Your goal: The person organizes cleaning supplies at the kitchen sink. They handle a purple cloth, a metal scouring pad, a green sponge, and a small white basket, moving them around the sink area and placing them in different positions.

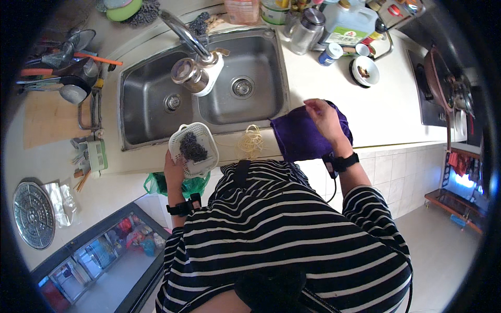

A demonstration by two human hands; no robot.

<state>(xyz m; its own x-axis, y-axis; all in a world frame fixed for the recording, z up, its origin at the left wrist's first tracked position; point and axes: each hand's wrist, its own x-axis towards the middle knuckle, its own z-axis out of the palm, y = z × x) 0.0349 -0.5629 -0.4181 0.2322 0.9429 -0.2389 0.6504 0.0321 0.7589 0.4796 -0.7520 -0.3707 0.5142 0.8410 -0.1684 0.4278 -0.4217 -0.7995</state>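
My left hand [174, 168] grips the left side of a small white plastic basket [213, 146], its fingers partly hidden by the rim. Inside the basket lies a dark grey scouring pad or mesh bundle [193, 148]. Over a purple cloth [299, 135] at the counter's front edge is my right hand [323, 119]. Its fingers are bent and slightly apart, with nothing visible in them. Whether it touches the cloth is hard to tell. Between the basket and the cloth sits a loose tangle of pale yellow string [251, 141].
A steel double sink [260, 58] with a chrome faucet [188, 35] lies ahead. A lidded jar [190, 76] stands on its divider. To the right are a white bowl [366, 71], a blue jar [330, 54] and a pan [436, 78]. A green plastic bag [199, 186] hangs below the basket.
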